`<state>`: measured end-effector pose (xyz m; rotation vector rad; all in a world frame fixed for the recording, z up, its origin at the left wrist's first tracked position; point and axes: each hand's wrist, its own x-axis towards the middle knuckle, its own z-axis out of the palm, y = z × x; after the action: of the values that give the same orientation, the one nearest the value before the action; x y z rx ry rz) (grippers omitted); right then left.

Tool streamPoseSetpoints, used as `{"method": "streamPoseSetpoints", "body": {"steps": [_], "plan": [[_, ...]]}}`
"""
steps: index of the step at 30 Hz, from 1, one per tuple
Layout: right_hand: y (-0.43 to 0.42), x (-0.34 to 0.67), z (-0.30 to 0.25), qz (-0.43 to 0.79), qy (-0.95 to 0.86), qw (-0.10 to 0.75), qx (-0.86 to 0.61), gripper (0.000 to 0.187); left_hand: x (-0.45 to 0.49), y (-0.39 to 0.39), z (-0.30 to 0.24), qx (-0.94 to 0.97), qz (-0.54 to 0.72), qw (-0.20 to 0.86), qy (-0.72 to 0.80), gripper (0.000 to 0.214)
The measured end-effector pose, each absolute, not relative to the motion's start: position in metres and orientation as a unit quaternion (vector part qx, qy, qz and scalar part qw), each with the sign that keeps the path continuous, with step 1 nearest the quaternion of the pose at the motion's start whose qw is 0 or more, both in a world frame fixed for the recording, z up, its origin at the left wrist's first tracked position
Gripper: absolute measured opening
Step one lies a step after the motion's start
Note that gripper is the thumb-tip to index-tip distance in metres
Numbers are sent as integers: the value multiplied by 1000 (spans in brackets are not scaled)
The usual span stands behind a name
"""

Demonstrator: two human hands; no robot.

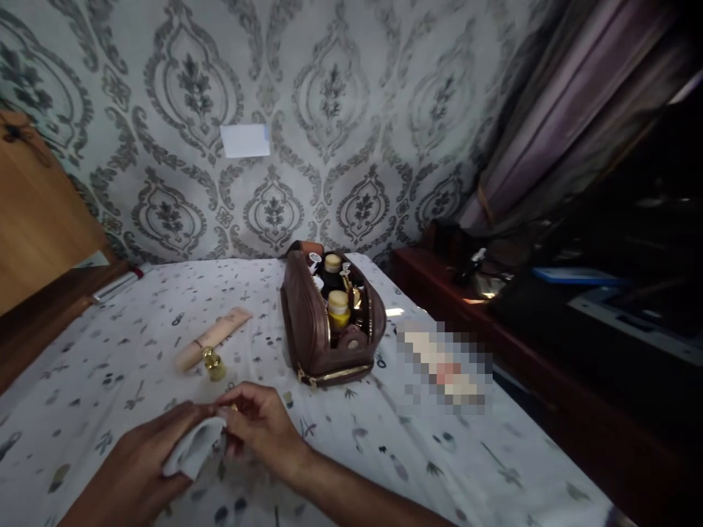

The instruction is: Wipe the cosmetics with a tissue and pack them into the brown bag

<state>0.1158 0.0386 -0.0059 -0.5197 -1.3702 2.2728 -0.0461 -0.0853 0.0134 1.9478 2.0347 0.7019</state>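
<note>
My left hand (146,446) is closed around a folded white cloth or tissue (195,445). Its fingertips meet those of my right hand (269,428), which pinches a small gold-coloured item (234,408) mostly hidden by the fingers. Just beyond the hands stands a little bottle with a shiny gold top (214,364). Beside it lies a beige squeeze tube (213,339). Farther back and right, a brown toiletry bag (304,318) stands unzipped. Inside are a yellow jar with a pale lid (339,311), a dark bottle with a cream cap (332,272) and gold-coloured containers.
A patterned white cloth (395,468) covers the surface. A pixelated patch hides a pale object (442,366) at right. Behind rises a wallpapered wall (329,95) with a white card (245,140). Dark red furniture (439,293) borders the right side; a wooden panel (44,212) stands left.
</note>
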Motion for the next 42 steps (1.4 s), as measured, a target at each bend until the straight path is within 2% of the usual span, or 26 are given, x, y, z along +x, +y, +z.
{"method": "streamPoseSetpoints", "body": {"steps": [5,10,12,15,17,23,27,30,36,39,42], "plan": [[44,128,-7,812,-479,285,-172,52,-29,-68,1,581,299,93,751,40],[46,131,-19,814,-473,291,-170,50,-2,-52,-8,502,319,105,797,56],[50,133,-17,811,-480,290,-167,48,4,-48,5,495,345,141,785,56],[56,139,-6,781,-514,309,-172,43,9,-42,30,451,406,273,746,56],[58,142,1,753,-543,328,-173,38,12,-39,38,379,418,374,736,65],[60,145,6,758,-534,341,-157,34,17,-37,32,310,485,379,724,63],[61,143,7,780,-477,374,-157,32,18,-34,31,296,543,490,615,72],[59,142,8,795,-458,367,-157,30,22,-30,30,287,535,534,588,77],[54,142,9,835,-432,306,-153,39,32,-28,15,287,554,471,623,81],[56,142,7,834,-446,289,-146,38,26,-34,11,348,543,312,697,71],[57,142,6,764,-536,320,-161,30,19,-43,19,443,504,152,726,57]]}}
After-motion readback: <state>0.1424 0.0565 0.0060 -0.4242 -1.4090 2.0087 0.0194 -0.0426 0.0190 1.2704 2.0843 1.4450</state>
